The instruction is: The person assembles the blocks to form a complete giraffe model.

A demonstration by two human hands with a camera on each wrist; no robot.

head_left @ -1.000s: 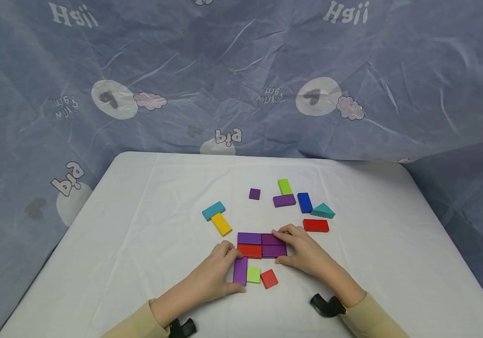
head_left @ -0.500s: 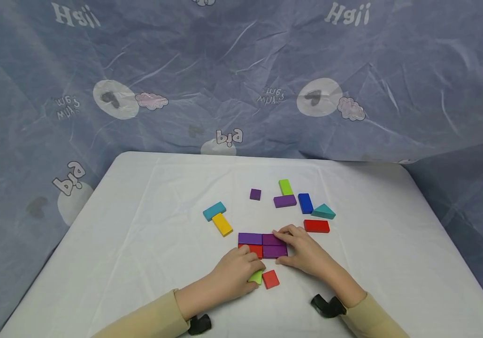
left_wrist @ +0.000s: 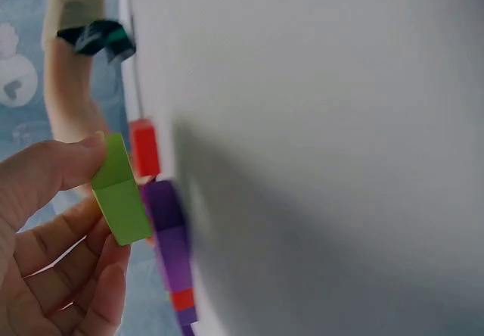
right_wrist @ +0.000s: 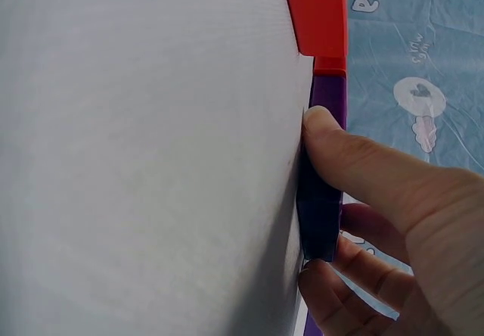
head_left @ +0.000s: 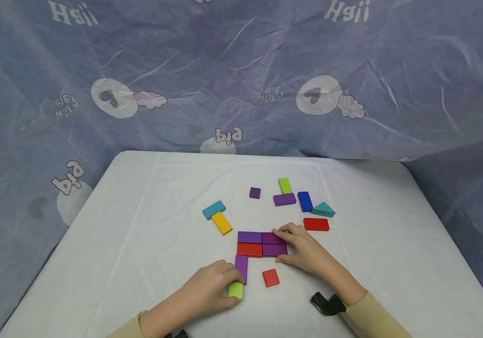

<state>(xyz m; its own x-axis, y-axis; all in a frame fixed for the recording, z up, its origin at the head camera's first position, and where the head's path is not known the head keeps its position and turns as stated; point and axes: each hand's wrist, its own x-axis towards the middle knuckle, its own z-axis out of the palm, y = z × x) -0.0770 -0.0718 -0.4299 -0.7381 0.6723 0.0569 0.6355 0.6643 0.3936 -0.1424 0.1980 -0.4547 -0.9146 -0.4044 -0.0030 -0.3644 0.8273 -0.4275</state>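
Note:
My left hand (head_left: 207, 287) pinches a small light-green block (head_left: 235, 290) between thumb and fingers, at the near-left corner of a long purple block (head_left: 241, 268). In the left wrist view a slim gap shows between the green block (left_wrist: 121, 200) and the purple one (left_wrist: 174, 249). Beyond lies a flat group: a violet block (head_left: 249, 237), a red block (head_left: 249, 249) and two purple blocks (head_left: 274, 249) at its right end. My right hand (head_left: 304, 249) grips those two, thumb on the near side and fingers at the far side.
A red square block (head_left: 271, 278) lies nearer the person. Teal (head_left: 213, 210) and yellow (head_left: 222, 223) blocks lie at left. Purple (head_left: 284, 199), green (head_left: 285, 185), blue (head_left: 305, 201), red (head_left: 316, 224) blocks and a teal triangle (head_left: 323, 210) lie beyond, with a small purple block (head_left: 255, 193).
My left hand went from the long purple block to the green block, gripped it right of that block, and carried it left and toward the person. My right hand has stayed in place.

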